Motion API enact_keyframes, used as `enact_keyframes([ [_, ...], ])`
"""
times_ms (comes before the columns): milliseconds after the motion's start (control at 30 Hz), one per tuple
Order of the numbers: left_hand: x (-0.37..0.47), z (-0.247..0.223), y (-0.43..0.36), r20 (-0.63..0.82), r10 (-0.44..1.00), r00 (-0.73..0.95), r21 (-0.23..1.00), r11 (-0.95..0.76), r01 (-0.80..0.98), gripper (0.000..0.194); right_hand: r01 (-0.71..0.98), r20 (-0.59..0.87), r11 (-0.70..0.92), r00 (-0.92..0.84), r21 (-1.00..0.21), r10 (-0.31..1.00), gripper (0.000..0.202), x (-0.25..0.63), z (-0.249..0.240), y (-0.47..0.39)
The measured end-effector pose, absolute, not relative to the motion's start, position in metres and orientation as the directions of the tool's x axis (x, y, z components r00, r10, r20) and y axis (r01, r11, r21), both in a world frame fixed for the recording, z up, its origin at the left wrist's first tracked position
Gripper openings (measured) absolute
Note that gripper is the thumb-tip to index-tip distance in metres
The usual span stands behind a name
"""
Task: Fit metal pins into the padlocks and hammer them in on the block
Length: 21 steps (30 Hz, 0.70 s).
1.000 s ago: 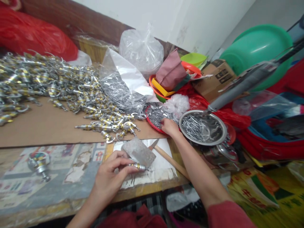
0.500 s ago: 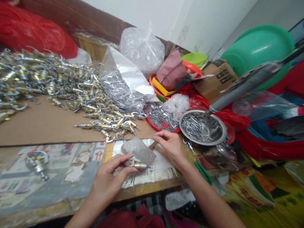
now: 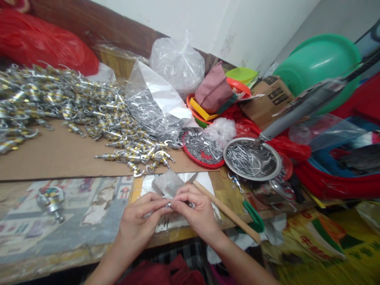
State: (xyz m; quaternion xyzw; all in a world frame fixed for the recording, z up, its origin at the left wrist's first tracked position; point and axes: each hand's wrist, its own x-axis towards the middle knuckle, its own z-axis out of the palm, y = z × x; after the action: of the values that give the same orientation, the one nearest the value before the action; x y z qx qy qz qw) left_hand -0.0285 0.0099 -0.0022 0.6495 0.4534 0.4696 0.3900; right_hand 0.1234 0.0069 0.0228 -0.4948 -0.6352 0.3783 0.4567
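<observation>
My left hand and my right hand meet over the white sheet on the bench. Between their fingertips is a small metal fitting, mostly hidden, with a ring end showing by my right fingers. Both hands are pinched closed on it. Just behind them rests a grey stone block. A hammer with a wooden handle lies to the right of my right hand. One silver fitting lies apart on the bench at the left.
Many silver and gold fittings are heaped on cardboard. A red tray and a steel bowl hold metal pins. A grey tool slants above the bowl. A green handle lies at the edge.
My right hand has moved left and down from the hammer to the fitting in my left hand. The wooden handle now shows fully.
</observation>
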Motion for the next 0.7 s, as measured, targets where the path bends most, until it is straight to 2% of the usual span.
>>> enact_keyframes([
  [67, -0.030, 0.002, 0.009, 0.202, 0.970, 0.135, 0.955, -0.225, 0.193, 0.014, 0.324, 0.305, 0.330, -0.126, -0.887, 0.944, 0.008, 0.126, 0.021, 0.003],
  [100, -0.030, 0.005, 0.009, 0.168, 0.979, 0.117, 0.966, -0.188, 0.179, 0.011, 0.359, 0.378, 0.410, -0.159, -0.838, 0.912, 0.015, 0.128, 0.019, 0.001],
  [200, -0.032, 0.016, 0.009, 0.073, 0.991, 0.116, 0.980, -0.093, 0.177, 0.005, 0.468, 0.595, 0.675, -0.330, -0.571, 0.733, 0.029, 0.135, 0.014, -0.002],
  [300, -0.034, 0.023, 0.010, 0.062, 0.981, 0.185, 0.962, -0.108, 0.250, 0.009, 0.500, 0.681, 0.804, -0.468, -0.322, 0.564, 0.029, 0.143, 0.012, -0.002],
  [367, -0.034, 0.024, 0.010, 0.109, 0.967, 0.232, 0.938, -0.177, 0.298, 0.010, 0.494, 0.691, 0.833, -0.513, -0.247, 0.509, 0.025, 0.147, 0.014, 0.000],
  [467, -0.036, 0.023, 0.012, 0.226, 0.941, 0.251, 0.893, -0.303, 0.332, 0.010, 0.489, 0.685, 0.841, -0.532, -0.232, 0.498, 0.023, 0.149, 0.018, 0.003],
  [567, -0.039, 0.021, 0.013, 0.277, 0.936, 0.219, 0.885, -0.337, 0.322, 0.009, 0.498, 0.672, 0.808, -0.484, -0.316, 0.561, 0.024, 0.146, 0.019, 0.005],
  [633, -0.038, 0.021, 0.013, 0.189, 0.958, 0.215, 0.926, -0.247, 0.286, 0.009, 0.493, 0.665, 0.775, -0.429, -0.395, 0.612, 0.021, 0.143, 0.017, 0.005],
  [700, -0.037, 0.021, 0.012, 0.037, 0.980, 0.193, 0.977, -0.076, 0.200, 0.008, 0.471, 0.660, 0.738, -0.358, -0.484, 0.661, 0.017, 0.138, 0.016, 0.004],
])
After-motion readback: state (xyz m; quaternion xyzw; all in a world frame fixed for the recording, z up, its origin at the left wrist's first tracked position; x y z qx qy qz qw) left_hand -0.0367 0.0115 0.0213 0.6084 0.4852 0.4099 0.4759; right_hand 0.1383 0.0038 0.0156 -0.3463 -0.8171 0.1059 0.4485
